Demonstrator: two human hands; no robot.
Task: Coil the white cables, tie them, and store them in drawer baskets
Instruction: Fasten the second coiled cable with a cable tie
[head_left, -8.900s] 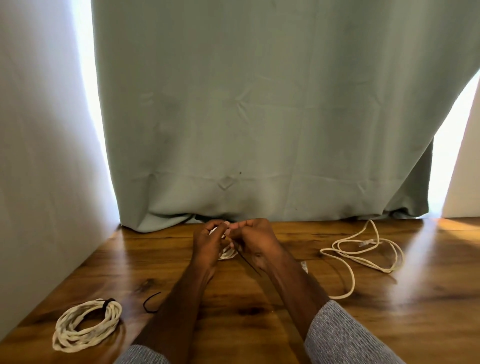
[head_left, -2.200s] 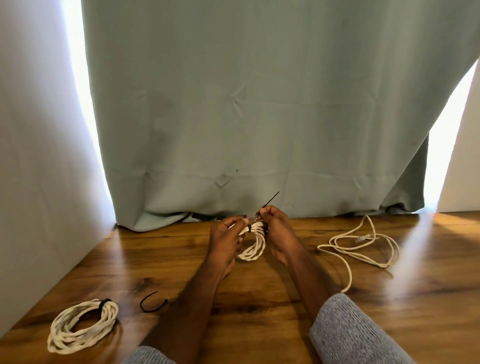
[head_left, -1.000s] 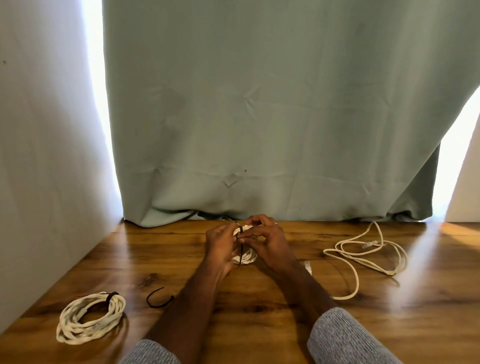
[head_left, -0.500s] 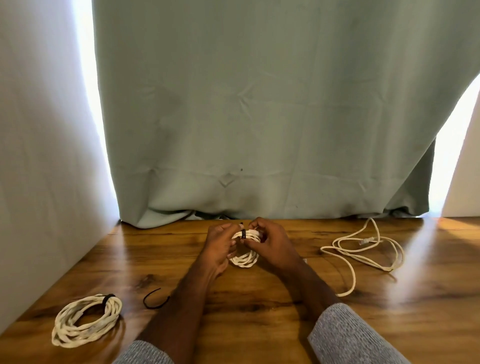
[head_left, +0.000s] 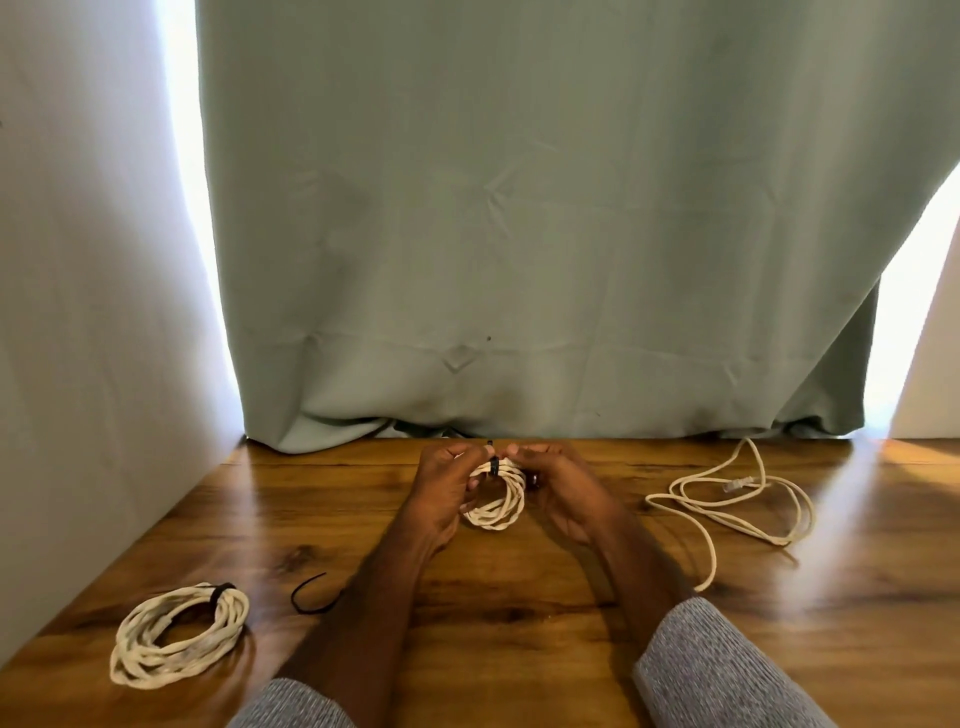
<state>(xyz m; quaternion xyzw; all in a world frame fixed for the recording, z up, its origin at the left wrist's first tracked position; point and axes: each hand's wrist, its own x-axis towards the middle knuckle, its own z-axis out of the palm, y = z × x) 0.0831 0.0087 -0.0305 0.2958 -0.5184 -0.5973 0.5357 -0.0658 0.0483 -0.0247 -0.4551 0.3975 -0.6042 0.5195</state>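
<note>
The small coil of white cable is the landmark: it is held upright just above the wooden table, in front of the lower hem of the grey-green curtain, its ring facing the person and its long axis running from the tied top down toward the table. A black tie wraps the strands at the top of the coil, with a short tip sticking up above it. The left hand pinches the coil's top-left side, fingers curled around the strands beside the tie. The right hand grips the top-right side the same way, fingers curled in toward the tie; both wear grey sleeves. Well to the left of the coil and nearer the person, a larger tied coil lies flat on the table, its own black band at the far edge. Between that coil and the left forearm lies a loose black tie, bent into a curve. To the right of the held coil, an uncoiled white cable sprawls in loose loops, one end trailing toward the person and a clear plug lying among the loops. No drawer basket shows.
</note>
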